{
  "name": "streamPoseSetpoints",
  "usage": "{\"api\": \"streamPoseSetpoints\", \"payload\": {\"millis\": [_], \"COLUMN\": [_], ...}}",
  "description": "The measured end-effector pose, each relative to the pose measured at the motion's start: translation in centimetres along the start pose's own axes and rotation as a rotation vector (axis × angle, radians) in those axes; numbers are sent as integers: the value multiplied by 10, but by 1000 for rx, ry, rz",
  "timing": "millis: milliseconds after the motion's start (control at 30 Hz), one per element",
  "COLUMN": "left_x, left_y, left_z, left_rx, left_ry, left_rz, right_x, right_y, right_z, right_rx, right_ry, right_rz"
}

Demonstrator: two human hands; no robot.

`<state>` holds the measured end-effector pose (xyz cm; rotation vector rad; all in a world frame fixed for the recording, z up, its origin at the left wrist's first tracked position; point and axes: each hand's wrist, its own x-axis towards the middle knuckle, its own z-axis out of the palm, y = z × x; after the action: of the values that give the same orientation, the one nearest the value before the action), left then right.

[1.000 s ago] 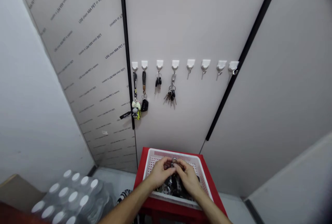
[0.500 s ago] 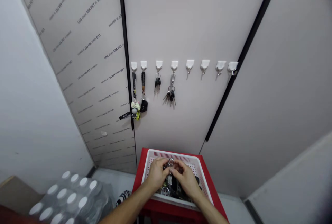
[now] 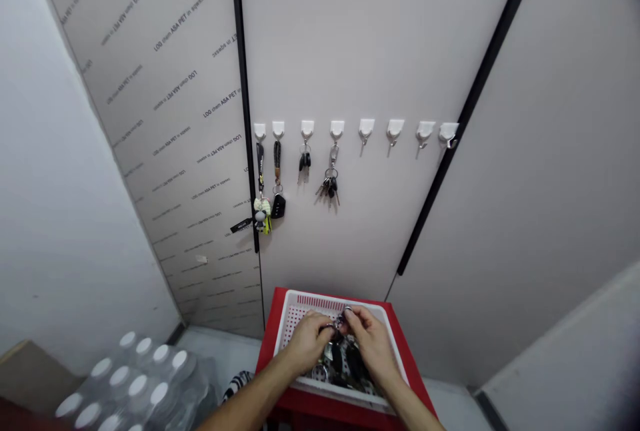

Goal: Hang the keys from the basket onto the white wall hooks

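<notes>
Over a white plastic basket [image 3: 293,308], my left hand [image 3: 307,341] and my right hand [image 3: 374,344] hold a metal key ring [image 3: 345,315] between them. Thumb and fingers of each hand are pinched on it; the right has its upper end, the left its lower part. Whatever hangs from the ring is partly hidden by the fingers. Below, a pile of keys and dark key fobs [image 3: 345,361] lies in the basket, with a large metal ring [image 3: 320,372] near its front left.
The basket stands on a red stool [image 3: 269,324] against a grey panel. Several white hooks [image 3: 367,127] run across the panel; bunches of keys [image 3: 330,184] and a car key [image 3: 279,205] hang from the left ones. Capped bottles [image 3: 137,384] stand on the floor at left.
My right hand has shifted slightly right and raised one end of the key ring. My left hand has come a little right and lower, its fingers more closed.
</notes>
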<state>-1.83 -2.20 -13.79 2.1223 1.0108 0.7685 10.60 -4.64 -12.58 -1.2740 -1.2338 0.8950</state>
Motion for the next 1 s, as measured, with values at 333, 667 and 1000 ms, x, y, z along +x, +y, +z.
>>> {"api": "streamPoseSetpoints", "payload": {"millis": [333,667,1000], "left_x": [17,75,142], "left_y": [18,92,132], "left_z": [-12,-74,-117], "left_rx": [-241,-604,-353], "left_ry": [112,246,464], "left_rz": [-47,100,96], "right_x": [20,83,154], "right_y": [-28,-143,-213], "right_z": [0,-19,-28], "right_rx": [-10,45,30], "right_ry": [-96,45,267], "right_rz": [-47,-290,-481]}}
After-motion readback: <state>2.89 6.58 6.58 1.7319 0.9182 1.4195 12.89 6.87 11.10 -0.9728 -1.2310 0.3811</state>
